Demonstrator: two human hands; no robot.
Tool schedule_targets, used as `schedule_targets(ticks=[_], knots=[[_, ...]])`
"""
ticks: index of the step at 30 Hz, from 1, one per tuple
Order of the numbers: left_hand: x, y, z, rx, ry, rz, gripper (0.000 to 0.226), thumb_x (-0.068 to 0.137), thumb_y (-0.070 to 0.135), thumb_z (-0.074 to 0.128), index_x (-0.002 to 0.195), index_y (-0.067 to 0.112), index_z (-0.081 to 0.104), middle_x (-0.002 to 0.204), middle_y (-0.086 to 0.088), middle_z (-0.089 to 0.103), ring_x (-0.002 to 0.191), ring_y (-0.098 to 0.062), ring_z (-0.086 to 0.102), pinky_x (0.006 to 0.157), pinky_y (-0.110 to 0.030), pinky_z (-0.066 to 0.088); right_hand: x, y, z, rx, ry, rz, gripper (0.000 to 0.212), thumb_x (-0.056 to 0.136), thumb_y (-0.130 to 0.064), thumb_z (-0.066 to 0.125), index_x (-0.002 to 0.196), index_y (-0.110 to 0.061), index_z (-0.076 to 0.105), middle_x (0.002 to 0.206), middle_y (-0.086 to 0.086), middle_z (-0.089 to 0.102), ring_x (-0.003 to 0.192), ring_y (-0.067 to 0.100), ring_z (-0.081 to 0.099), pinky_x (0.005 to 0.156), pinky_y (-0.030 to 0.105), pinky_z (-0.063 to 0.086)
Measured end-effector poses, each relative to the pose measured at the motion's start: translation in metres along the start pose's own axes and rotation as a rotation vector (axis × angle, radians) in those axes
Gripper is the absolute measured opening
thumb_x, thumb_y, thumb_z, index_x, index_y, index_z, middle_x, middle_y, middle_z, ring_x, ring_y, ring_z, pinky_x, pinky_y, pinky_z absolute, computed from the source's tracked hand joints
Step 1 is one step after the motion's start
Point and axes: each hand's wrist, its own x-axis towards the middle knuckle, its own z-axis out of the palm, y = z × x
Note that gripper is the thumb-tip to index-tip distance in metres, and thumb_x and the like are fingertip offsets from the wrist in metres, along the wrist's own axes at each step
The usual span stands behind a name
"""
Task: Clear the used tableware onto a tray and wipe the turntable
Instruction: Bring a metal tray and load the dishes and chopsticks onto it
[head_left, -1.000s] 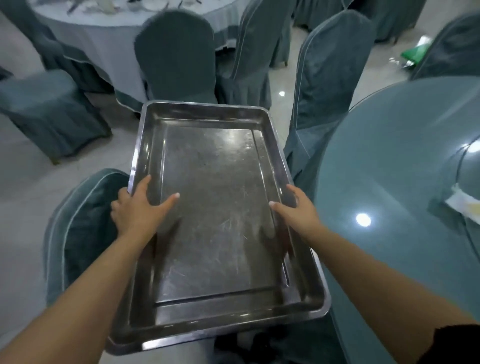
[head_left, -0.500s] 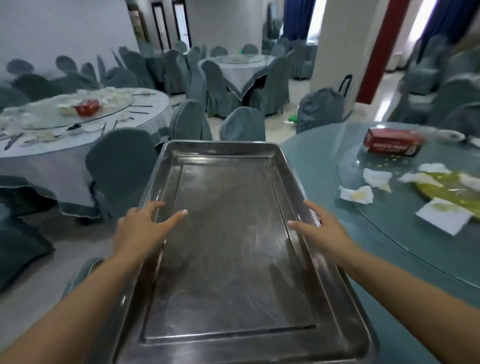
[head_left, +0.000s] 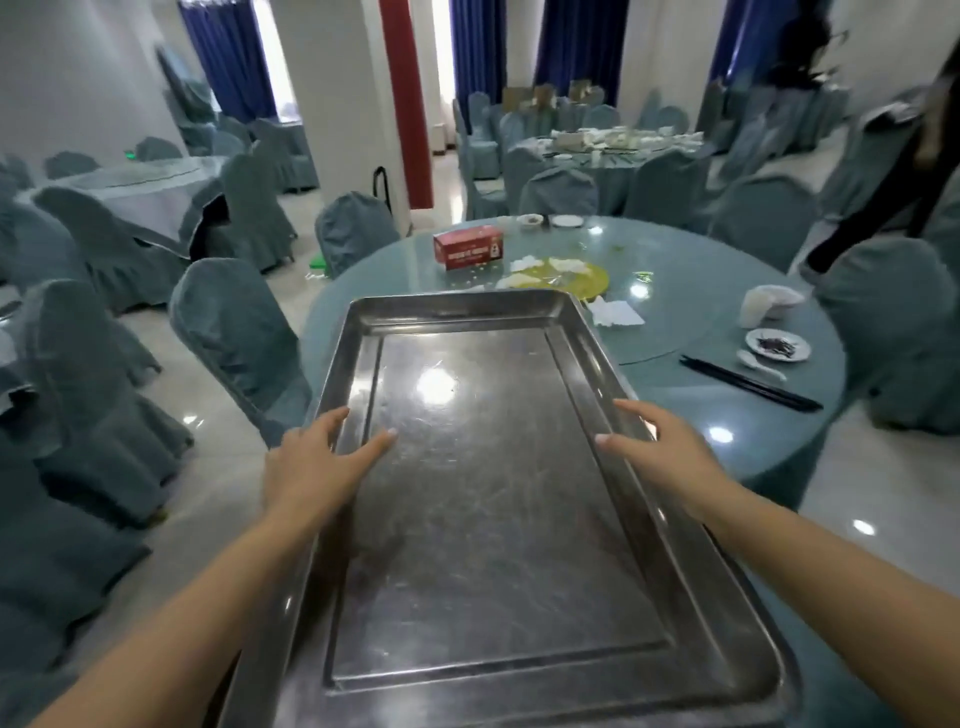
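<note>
The large, scratched rectangular steel tray (head_left: 498, 499) is carried lengthwise, its far end over the near edge of the round teal table (head_left: 727, 415). The left hand (head_left: 311, 462) and right hand (head_left: 670, 452) grip its long rims, thumbs inside, balancing it level. It holds nothing; a small white saucer (head_left: 777, 344) and black chopsticks (head_left: 748, 383) wait at the table's right edge.

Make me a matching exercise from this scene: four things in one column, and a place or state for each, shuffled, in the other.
Things:
1. metal tray
2. red box
3. black chopsticks
4. small plate

Places or states:
A. on the glass turntable, far left side
B. lying on the table's right edge
C. gripped at both sides, nothing in it
D. holds dark scraps, near a white spoon

Pairs: 1-C, 2-A, 3-B, 4-D
</note>
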Motion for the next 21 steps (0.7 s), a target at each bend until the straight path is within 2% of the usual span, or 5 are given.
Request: schedule_targets(ticks=[5, 8, 11, 18, 21], knots=[[-0.034, 0.071, 0.035, -0.009, -0.064, 0.174, 0.1, 0.057, 0.097, 0.04, 0.136, 0.036, 0.044, 0.133, -0.006, 0.056, 0.122, -0.033, 0.05, 0.099, -0.05, 0.044, -0.064, 0.041, -0.073, -0.003, 0.193, 0.072, 0.061, 0.078, -0.042, 0.074, 0.133, -0.035, 0.051, 0.142, -0.004, 0.047, 0.13, 0.016, 0.044, 0.097, 0.028, 0.037], [-0.052, 0.115, 0.057, -0.019, -0.089, 0.238, 0.102, 0.055, 0.098, 0.038, 0.135, 0.034, 0.047, 0.131, -0.009, 0.057, 0.121, -0.034, 0.051, 0.1, -0.048, 0.043, -0.099, 0.063, -0.115, -0.014, 0.272, 0.106, 0.061, 0.079, -0.044, 0.072, 0.134, -0.039, 0.046, 0.143, -0.002, 0.045, 0.132, 0.018, 0.041, 0.101, 0.034, 0.038], [-0.079, 0.161, 0.082, -0.022, -0.117, 0.311, 0.101, 0.056, 0.097, 0.037, 0.135, 0.033, 0.048, 0.128, -0.008, 0.059, 0.118, -0.034, 0.053, 0.1, -0.046, 0.043, -0.132, 0.089, -0.16, -0.015, 0.342, 0.118, 0.058, 0.083, -0.042, 0.068, 0.135, -0.039, 0.043, 0.144, -0.003, 0.043, 0.133, 0.017, 0.039, 0.098, 0.031, 0.035], [-0.171, 0.281, 0.152, -0.056, -0.189, 0.44, 0.09, 0.066, 0.085, 0.05, 0.137, 0.031, 0.045, 0.127, -0.011, 0.057, 0.118, -0.034, 0.051, 0.098, -0.044, 0.04, -0.196, 0.172, -0.278, -0.05, 0.506, 0.215, 0.055, 0.08, -0.044, 0.07, 0.131, -0.039, 0.049, 0.139, -0.003, 0.049, 0.13, 0.017, 0.044, 0.097, 0.031, 0.038], [-0.209, 0.33, 0.191, -0.043, -0.218, 0.459, 0.101, 0.062, 0.09, 0.046, 0.141, 0.028, 0.041, 0.132, -0.013, 0.055, 0.12, -0.036, 0.05, 0.101, -0.046, 0.041, -0.217, 0.211, -0.333, -0.09, 0.534, 0.252, 0.053, 0.078, -0.046, 0.07, 0.127, -0.04, 0.05, 0.135, -0.001, 0.051, 0.124, 0.019, 0.048, 0.092, 0.032, 0.04]])
